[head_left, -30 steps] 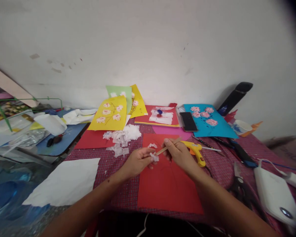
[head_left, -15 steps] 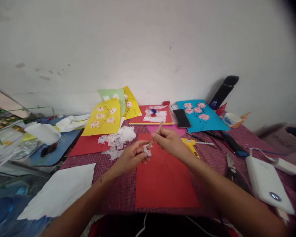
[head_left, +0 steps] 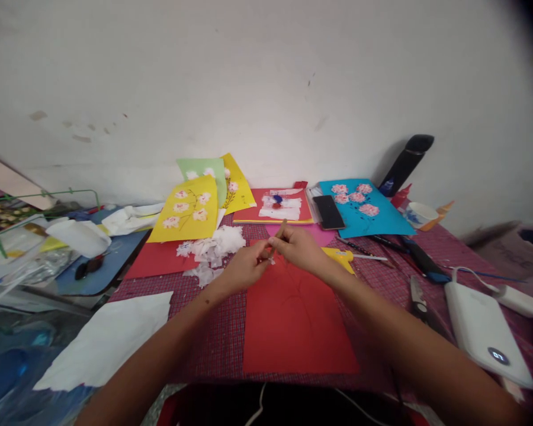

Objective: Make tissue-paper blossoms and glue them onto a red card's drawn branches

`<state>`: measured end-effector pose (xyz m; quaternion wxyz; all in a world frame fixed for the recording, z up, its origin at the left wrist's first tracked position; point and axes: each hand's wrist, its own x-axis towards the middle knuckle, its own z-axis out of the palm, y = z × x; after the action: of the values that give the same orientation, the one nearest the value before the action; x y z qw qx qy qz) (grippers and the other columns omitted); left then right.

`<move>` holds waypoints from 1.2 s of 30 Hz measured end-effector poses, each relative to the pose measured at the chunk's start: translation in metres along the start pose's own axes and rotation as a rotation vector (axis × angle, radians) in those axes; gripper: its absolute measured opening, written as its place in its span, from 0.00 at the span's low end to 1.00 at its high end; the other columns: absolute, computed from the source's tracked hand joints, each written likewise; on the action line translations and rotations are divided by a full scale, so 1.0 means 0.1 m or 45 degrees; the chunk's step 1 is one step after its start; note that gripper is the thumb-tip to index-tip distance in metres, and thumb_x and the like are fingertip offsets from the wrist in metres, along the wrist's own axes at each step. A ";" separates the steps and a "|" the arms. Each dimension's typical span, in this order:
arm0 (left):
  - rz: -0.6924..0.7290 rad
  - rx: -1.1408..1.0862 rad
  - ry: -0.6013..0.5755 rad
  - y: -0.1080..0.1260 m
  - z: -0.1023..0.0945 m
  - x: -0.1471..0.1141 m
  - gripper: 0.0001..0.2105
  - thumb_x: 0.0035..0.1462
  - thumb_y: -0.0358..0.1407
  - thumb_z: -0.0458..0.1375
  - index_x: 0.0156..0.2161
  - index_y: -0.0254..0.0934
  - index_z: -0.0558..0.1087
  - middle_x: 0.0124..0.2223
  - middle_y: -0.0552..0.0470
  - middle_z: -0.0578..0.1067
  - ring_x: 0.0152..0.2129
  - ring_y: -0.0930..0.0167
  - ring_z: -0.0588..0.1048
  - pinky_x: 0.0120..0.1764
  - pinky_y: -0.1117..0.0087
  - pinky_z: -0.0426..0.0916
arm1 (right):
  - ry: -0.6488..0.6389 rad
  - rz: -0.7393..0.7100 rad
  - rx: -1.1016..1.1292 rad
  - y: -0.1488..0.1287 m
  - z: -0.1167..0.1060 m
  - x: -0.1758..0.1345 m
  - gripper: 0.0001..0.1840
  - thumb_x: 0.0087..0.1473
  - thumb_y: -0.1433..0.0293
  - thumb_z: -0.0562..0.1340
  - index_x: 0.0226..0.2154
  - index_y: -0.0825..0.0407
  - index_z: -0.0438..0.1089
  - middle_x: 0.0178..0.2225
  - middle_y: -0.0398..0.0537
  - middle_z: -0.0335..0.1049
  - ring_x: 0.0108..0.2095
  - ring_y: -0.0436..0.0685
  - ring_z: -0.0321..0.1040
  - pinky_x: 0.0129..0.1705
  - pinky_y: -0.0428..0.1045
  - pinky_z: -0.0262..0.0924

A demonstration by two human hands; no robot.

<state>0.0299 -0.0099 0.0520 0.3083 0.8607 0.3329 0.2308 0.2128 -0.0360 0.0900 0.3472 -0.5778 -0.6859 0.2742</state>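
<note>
My right hand (head_left: pixel 298 245) is closed on a thin wooden stick (head_left: pixel 283 228), which slants up from its fingers. Close against it, my left hand (head_left: pixel 249 264) pinches a small piece of white tissue paper (head_left: pixel 272 260), mostly hidden by the fingers. The stick's lower end is down at the left fingertips. Both hands are over the top of a red sheet of paper (head_left: pixel 299 331), on which faint branch lines are drawn. Left of the hands lies a heap of torn white tissue (head_left: pixel 222 241).
Flower pictures on yellow (head_left: pixel 184 222) and blue paper (head_left: pixel 373 219) stand at the back. A phone (head_left: pixel 328 212), a yellow glue gun (head_left: pixel 340 255), scissors (head_left: pixel 420 302) and a white power bank (head_left: pixel 486 331) lie to the right. White paper (head_left: pixel 111 337) overhangs the left edge.
My left hand has turned and moved up and right, closer to my right hand. The stick stands a little steeper, and the white tissue is now more hidden by the fingers.
</note>
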 end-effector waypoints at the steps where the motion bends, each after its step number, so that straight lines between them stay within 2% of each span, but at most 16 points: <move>1: -0.011 0.043 -0.008 -0.02 0.03 0.04 0.12 0.58 0.32 0.54 0.48 0.39 0.68 0.37 0.51 0.77 0.32 0.68 0.75 0.35 0.70 0.64 | 0.015 -0.004 -0.085 0.04 0.03 0.03 0.14 0.57 0.66 0.58 0.22 0.52 0.66 0.19 0.43 0.68 0.21 0.50 0.61 0.24 0.46 0.48; 3: -0.035 0.145 -0.009 -0.07 0.07 0.10 0.07 0.55 0.31 0.56 0.41 0.38 0.68 0.36 0.50 0.76 0.31 0.67 0.74 0.33 0.70 0.62 | 0.028 -0.004 -0.204 0.12 0.09 0.07 0.14 0.58 0.66 0.57 0.22 0.52 0.67 0.22 0.45 0.71 0.23 0.51 0.63 0.25 0.47 0.47; 6: -0.040 0.187 0.013 -0.14 0.12 0.17 0.06 0.52 0.30 0.57 0.37 0.38 0.67 0.34 0.51 0.75 0.29 0.68 0.72 0.33 0.70 0.62 | 0.024 -0.014 -0.276 0.21 0.14 0.11 0.14 0.59 0.66 0.57 0.24 0.52 0.69 0.26 0.48 0.73 0.26 0.53 0.65 0.27 0.47 0.48; 14: 0.001 0.013 -0.043 -0.22 0.17 0.17 0.08 0.53 0.26 0.54 0.40 0.37 0.68 0.36 0.51 0.78 0.32 0.68 0.75 0.35 0.69 0.64 | -0.012 -0.031 -0.287 0.32 0.20 0.10 0.13 0.59 0.67 0.57 0.26 0.53 0.71 0.26 0.47 0.73 0.27 0.52 0.65 0.27 0.46 0.49; 25: 0.034 0.056 -0.016 -0.24 0.16 0.15 0.09 0.53 0.26 0.53 0.39 0.37 0.70 0.36 0.50 0.78 0.31 0.68 0.74 0.35 0.70 0.64 | -0.062 -0.100 -0.278 0.32 0.24 0.06 0.11 0.59 0.70 0.56 0.28 0.53 0.70 0.28 0.48 0.74 0.29 0.52 0.68 0.29 0.45 0.52; 30: 0.048 0.109 -0.019 -0.21 0.10 0.10 0.11 0.52 0.23 0.50 0.36 0.37 0.72 0.34 0.51 0.77 0.30 0.69 0.72 0.34 0.70 0.62 | -0.133 -0.163 -0.201 0.33 0.23 0.03 0.11 0.60 0.68 0.56 0.30 0.52 0.71 0.30 0.47 0.76 0.29 0.52 0.69 0.31 0.45 0.54; 36: 0.070 0.297 0.004 -0.26 0.13 0.06 0.10 0.52 0.26 0.53 0.36 0.37 0.75 0.35 0.50 0.77 0.33 0.68 0.73 0.38 0.68 0.64 | 0.004 -0.133 -0.165 0.41 0.25 0.00 0.12 0.58 0.68 0.57 0.26 0.53 0.71 0.27 0.47 0.75 0.27 0.52 0.68 0.28 0.45 0.53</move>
<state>0.0300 0.0047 0.0261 0.1992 0.8992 0.3343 0.2002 0.2182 -0.0281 0.0428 0.3238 -0.5630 -0.7309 0.2099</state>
